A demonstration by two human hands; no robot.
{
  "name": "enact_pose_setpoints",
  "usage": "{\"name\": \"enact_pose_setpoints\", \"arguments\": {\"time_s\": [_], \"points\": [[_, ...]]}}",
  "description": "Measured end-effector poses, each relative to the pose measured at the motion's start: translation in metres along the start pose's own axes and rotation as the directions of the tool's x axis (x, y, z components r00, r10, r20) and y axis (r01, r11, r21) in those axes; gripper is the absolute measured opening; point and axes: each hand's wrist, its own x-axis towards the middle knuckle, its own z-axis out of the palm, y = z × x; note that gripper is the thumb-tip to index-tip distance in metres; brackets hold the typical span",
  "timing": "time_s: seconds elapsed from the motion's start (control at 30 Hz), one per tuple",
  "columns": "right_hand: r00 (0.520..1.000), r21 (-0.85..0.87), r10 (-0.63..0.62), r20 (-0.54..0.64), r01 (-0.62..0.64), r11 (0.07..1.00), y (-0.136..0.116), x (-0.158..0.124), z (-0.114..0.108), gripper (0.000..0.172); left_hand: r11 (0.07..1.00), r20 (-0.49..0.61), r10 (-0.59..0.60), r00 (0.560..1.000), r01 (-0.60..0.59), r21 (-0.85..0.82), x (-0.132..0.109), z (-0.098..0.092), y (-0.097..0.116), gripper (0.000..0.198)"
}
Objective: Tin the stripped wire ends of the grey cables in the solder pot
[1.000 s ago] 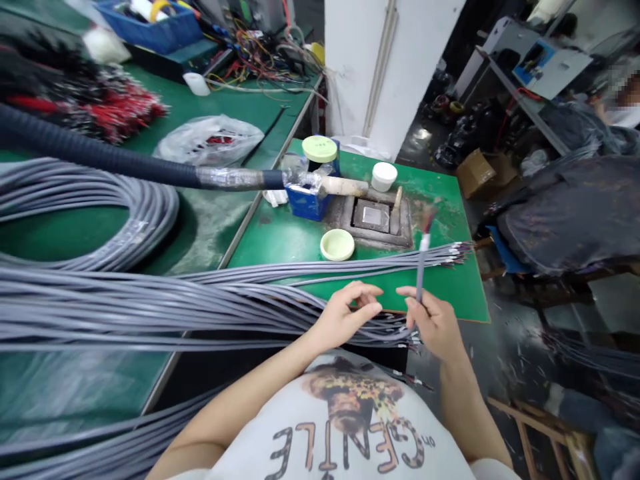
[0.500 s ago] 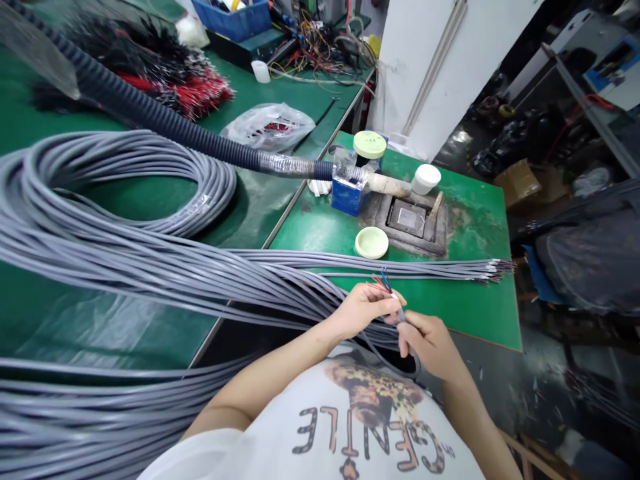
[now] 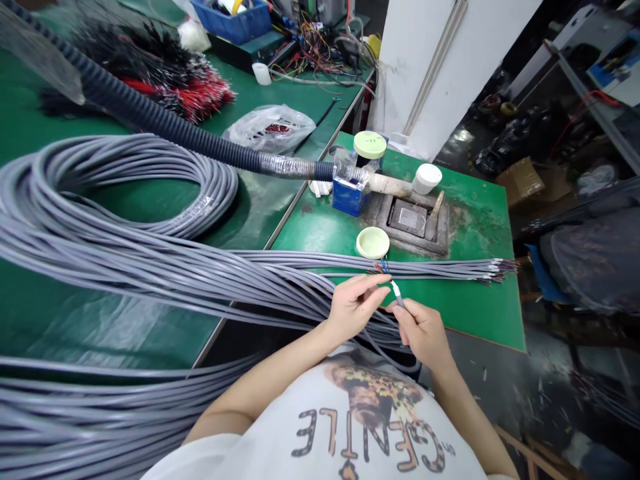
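My right hand (image 3: 420, 330) pinches a grey multi-core cable (image 3: 399, 301) just below its end. Around that end sits a white band (image 3: 396, 289), and thin red and blue wires (image 3: 384, 267) fan out beyond it. My left hand (image 3: 356, 305) is beside the wires, its thumb and forefinger apart, the forefinger's tip close to where the wires leave the band. Whether that fingertip touches them I cannot tell. Behind both hands lies a row of similar grey cables (image 3: 425, 268), with white bands and bared wires at their right ends.
A large grey cable coil (image 3: 210, 193) covers much of the left bench. Beyond the hands are a pale green lid (image 3: 373, 243), a soldering pot (image 3: 411, 219), a white cup (image 3: 427, 178) and a blue box (image 3: 349, 197) joined to a black corrugated hose (image 3: 200, 137).
My left fingers have parted and come off the cable end, uncovering the white band. My right hand still grips the cable and has shifted slightly upward.
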Motion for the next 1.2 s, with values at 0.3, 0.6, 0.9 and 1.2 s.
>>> {"name": "enact_pose_setpoints", "arguments": {"time_s": [0.3,0.6,0.9,1.2], "points": [[0.999,0.006,-0.016,-0.038,0.017,1.000,0.004,0.000,0.007,0.031,0.968,-0.128,-0.236,0.963,0.222,-0.118,0.005,0.008,0.003,0.016],[0.997,-0.052,-0.047,-0.054,0.044,0.998,0.008,0.001,0.012,0.032,0.811,-0.065,-0.504,0.861,0.445,-0.380,0.015,0.011,0.002,0.021],[0.997,-0.075,-0.067,-0.049,0.063,0.995,0.010,0.002,0.013,0.032,0.713,0.001,-0.579,0.816,0.507,-0.484,0.020,0.012,-0.002,0.022],[0.998,-0.043,-0.040,-0.054,0.038,0.998,0.015,0.003,0.015,0.033,0.712,0.004,-0.585,0.811,0.515,-0.478,0.019,0.014,-0.003,0.023]]}}
